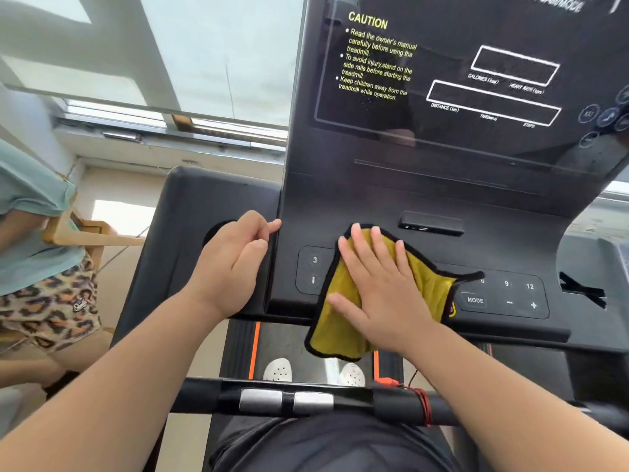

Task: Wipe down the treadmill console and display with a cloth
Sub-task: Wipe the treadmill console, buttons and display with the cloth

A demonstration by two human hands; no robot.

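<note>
Presses with the right grip [381,294], fingers straight and spread, flat on the yellow cloth [340,321], over the middle of the button strip [503,296] of the console [374,199]. Rests the left grip [235,264], loosely curled and holding nothing, against the console's left edge. Seems only at the lower part of the job; leaves the display [442,80] above apparently unwiped, faintly dusty. Shows a soft, black-edged cloth, one corner hanging over the front edge.
</note>
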